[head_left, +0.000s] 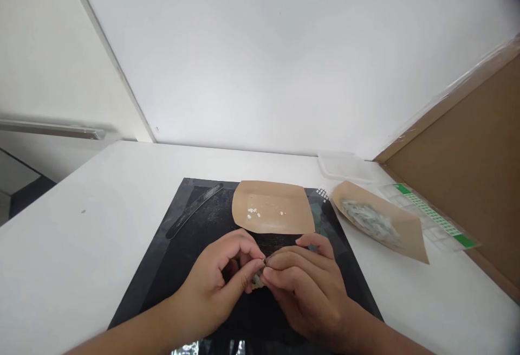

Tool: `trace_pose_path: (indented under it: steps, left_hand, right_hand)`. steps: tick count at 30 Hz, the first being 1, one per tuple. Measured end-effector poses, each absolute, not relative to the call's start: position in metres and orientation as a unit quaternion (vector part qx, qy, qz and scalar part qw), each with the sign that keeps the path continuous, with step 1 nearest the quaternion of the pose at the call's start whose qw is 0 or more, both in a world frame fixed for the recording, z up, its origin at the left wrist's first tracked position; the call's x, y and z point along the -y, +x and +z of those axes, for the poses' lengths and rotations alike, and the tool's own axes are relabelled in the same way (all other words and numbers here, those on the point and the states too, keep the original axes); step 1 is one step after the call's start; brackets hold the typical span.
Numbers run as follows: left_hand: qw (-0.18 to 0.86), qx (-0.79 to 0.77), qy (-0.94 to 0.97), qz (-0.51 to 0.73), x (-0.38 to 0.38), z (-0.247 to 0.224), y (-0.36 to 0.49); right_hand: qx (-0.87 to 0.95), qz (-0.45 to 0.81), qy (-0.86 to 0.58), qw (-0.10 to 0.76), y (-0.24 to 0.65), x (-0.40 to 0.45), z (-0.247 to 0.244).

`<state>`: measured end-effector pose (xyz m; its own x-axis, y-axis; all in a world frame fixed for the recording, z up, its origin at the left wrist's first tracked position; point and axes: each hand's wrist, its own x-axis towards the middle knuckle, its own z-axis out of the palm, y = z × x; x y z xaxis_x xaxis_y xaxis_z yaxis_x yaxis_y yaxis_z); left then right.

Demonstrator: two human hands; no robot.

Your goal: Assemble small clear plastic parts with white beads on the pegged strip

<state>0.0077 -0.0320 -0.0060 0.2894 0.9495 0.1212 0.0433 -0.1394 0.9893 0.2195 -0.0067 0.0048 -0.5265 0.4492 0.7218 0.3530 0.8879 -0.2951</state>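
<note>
My left hand (227,273) and my right hand (306,284) meet over the black mat (162,295), thumbs and fingertips pinched together. A small pale, see-through piece (257,279) with a yellowish lower edge shows between them. The fingers cover most of it, so its kind cannot be made out. Just beyond my hands lies a tan paper sheet (264,219) with several small white bits on it. Left of the sheet, a slim, dark, curved strip (194,211) like a nail file rests on the mat, with pale dust beside it.
To the right, a folded brown paper (412,233) holds a heap of thin whitish strips (369,219). Near it lie a clear plastic sheet with a green label strip (434,214) and a clear tray (345,168). A brown cardboard panel (467,165) borders the white table (101,225).
</note>
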Motion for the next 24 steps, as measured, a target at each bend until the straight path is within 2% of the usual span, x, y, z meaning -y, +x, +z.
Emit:
trace_pose_path:
  steps: [3, 9, 14, 19, 24]
  left_hand:
    - [0.563, -0.390, 0.589, 0.429, 0.030, -0.004, 0.006]
    - [0.571, -0.375, 0.613, 0.397, 0.028, -0.001, 0.003]
    - [0.483, -0.368, 0.688, 0.396, 0.029, -0.001, 0.001]
    - [0.441, -0.350, 0.727, 0.392, 0.030, 0.001, -0.002]
    - [0.376, -0.352, 0.757, 0.402, 0.032, 0.000, -0.003]
  right_hand:
    - [0.866, 0.069, -0.233, 0.436, 0.218, 0.007, 0.008]
    - [0.874, 0.089, -0.222, 0.423, 0.223, 0.002, 0.008]
    - [0.890, 0.098, -0.207, 0.394, 0.227, -0.004, 0.011]
    - [0.893, 0.129, -0.187, 0.388, 0.227, -0.007, 0.014]
    - [0.885, 0.152, -0.223, 0.379, 0.227, -0.006, 0.015]
